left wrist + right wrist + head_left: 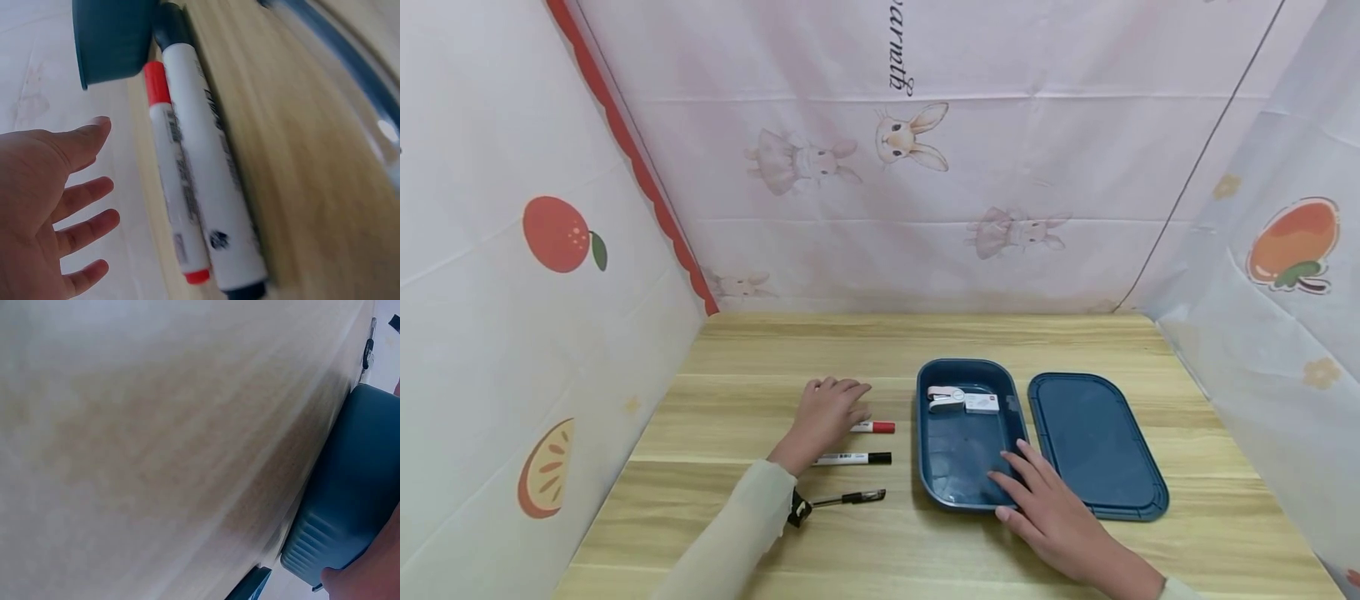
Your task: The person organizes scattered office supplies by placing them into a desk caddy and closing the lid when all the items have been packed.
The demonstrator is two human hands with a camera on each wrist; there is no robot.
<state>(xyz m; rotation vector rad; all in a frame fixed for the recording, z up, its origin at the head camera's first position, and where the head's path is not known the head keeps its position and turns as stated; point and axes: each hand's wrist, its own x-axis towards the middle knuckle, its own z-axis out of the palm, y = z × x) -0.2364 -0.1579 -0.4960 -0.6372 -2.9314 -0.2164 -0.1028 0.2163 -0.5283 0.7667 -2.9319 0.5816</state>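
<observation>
My left hand point(829, 417) hovers over the red-capped marker point(880, 427), fingers loosely extended and holding nothing. In the left wrist view that hand point(50, 206) is beside the red marker point(175, 181), apart from it. A black-capped marker point(857, 458) lies nearer me, and a black pen point(857, 497) lies by the left wrist. My right hand point(1052, 517) rests on the near right corner of the blue box point(955, 467), its fingers spread over the rim. Inside the box sit a white stapler-like tool point(946, 398) and a small white box point(982, 403).
A blue lid point(1097, 450) lies flat to the right of the box on the wooden table point(790, 342). Printed cloth point(1022, 150) hangs behind the table and on both sides.
</observation>
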